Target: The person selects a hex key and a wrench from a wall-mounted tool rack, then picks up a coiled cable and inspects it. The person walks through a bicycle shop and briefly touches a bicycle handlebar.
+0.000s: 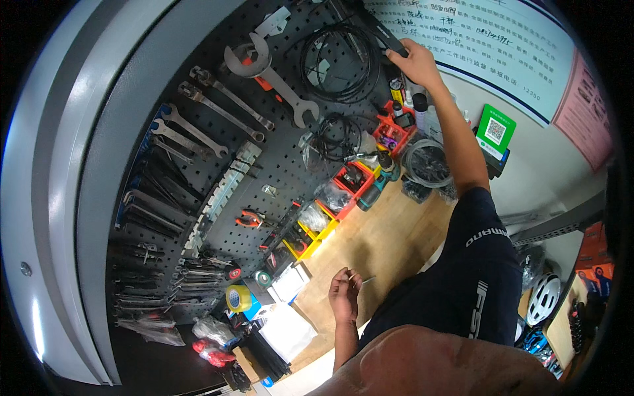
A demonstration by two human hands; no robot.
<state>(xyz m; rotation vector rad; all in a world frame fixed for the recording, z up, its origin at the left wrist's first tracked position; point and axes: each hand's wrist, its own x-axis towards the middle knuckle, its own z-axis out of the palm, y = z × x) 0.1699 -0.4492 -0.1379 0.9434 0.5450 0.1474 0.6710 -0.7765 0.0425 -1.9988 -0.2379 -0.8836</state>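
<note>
My left hand [344, 295] is low over the wooden workbench [389, 221], its fingers curled round a thin metal rod [368, 280] whose end pokes out. Stretched up to the top of the pegboard, my right hand [417, 61] grips a long black bar-shaped object [380, 30]; its exact kind does not show. Beside that bar hangs a coil of black cable [340, 63]. Below my right hand are spray cans and small bottles [419, 105].
Wrenches and a large open-end spanner [267, 72] hang on the pegboard [218, 158]. Red and yellow bins [350, 181] line the bench's back, near a teal cordless drill [376, 188]. Yellow tape [238, 298] lies at lower left. A white helmet [543, 298] is at right.
</note>
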